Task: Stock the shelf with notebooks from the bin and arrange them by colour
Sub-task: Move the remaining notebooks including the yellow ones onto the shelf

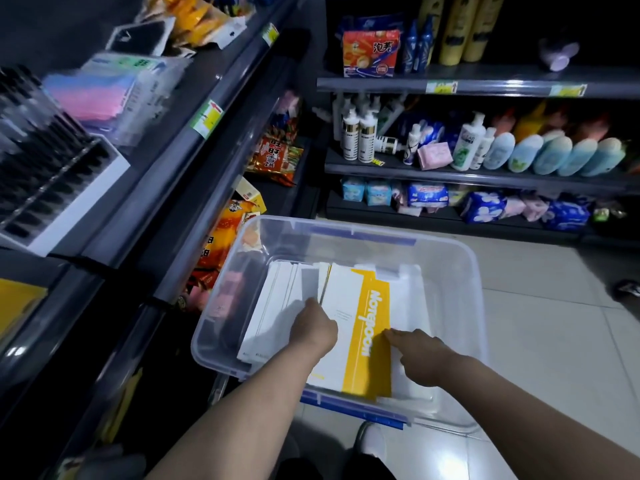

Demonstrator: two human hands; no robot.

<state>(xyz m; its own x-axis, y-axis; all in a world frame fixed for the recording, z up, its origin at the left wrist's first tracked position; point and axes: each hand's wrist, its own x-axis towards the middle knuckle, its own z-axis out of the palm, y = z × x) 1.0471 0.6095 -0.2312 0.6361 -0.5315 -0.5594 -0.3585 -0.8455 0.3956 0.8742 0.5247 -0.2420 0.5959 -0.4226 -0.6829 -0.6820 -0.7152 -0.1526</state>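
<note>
A clear plastic bin (346,226) with blue latches stands on the pale tiled floor (540,341), just beside the dark shelf (194,188) on the left; in it lie the notebooks. The top one, a yellow-banded notebook (372,327), is white with a broad yellow stripe bearing the word "Notebook" in white letters, running lengthwise away from the camera; to its left a stack of white notebooks (277,306) leans against it, their covers showing no writing that can be read.

The left hand (313,323) sits at the yellow-banded notebook's left edge, knuckles up; its grip is closed over that edge, fingers curled down into the gap beside the white stack, tips hidden. The right hand (420,351) has no grip on anything; its fingers lie stretched out on the yellow stripe, the thumb touching the cover.

On the left shelf's rail hang yellow-green price tags (209,119), blurred past reading; below them red snack packs (273,157) carry Chinese characters. On the shelving straight ahead, a red-and-orange packet (370,53) reads "泡芙"; a row lower stands a white pump bottle (467,143) with a green label, its print too small to read. A white shoe (372,441) shows beneath the bin's near edge.
</note>
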